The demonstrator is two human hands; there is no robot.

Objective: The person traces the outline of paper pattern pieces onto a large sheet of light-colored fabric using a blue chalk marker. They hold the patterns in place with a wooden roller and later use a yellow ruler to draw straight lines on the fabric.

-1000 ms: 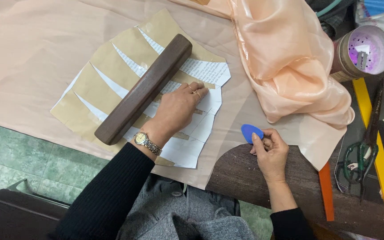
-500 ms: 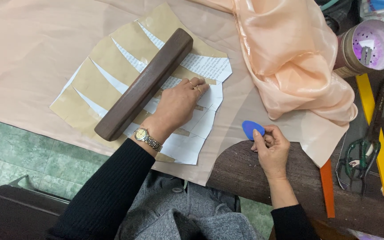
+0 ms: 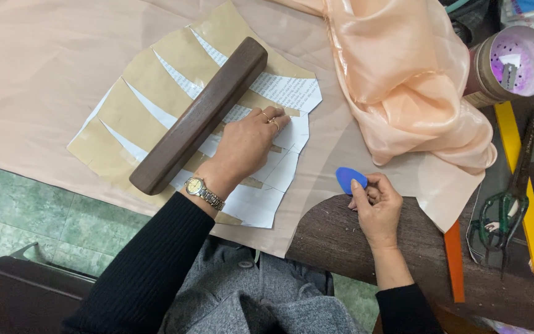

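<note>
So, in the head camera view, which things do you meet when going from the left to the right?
Wooden bar → left hand → blue chalk piece → right hand → orange ruler → green-handled scissors → yellow ruler.

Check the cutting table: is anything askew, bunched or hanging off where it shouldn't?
Two things stand out. The loose peach fabric lies crumpled in a heap beside the paper pattern, not spread flat. The dark-handled scissors rest on a magazine near the table's right side.
</note>
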